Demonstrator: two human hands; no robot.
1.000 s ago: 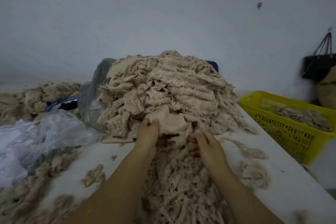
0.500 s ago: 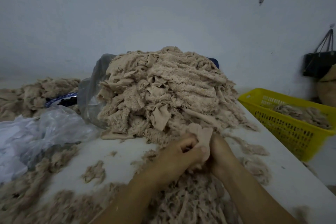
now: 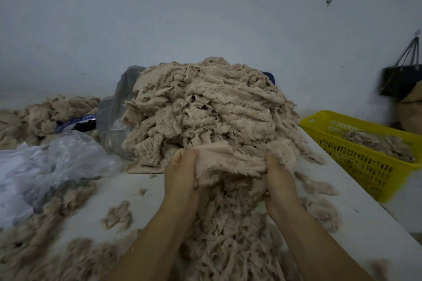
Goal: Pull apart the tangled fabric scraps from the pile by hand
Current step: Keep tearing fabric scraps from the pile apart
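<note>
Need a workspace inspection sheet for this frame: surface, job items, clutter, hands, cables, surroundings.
Surface: white table, strewn with beige fluff tufts.
Job's things: tall pile of beige fabric scraps at centre; flat beige fabric scrap stretched in front of it; shredded beige scraps heaped nearer the person.
Clutter: crumpled clear plastic bags on the left; yellow perforated plastic basket on the right, some scraps inside.
Hands: left hand and right hand each grip one end of the flat scrap.
Cables: nothing seen.
Surroundings: pale wall; dark bag hanging at far right.
</note>
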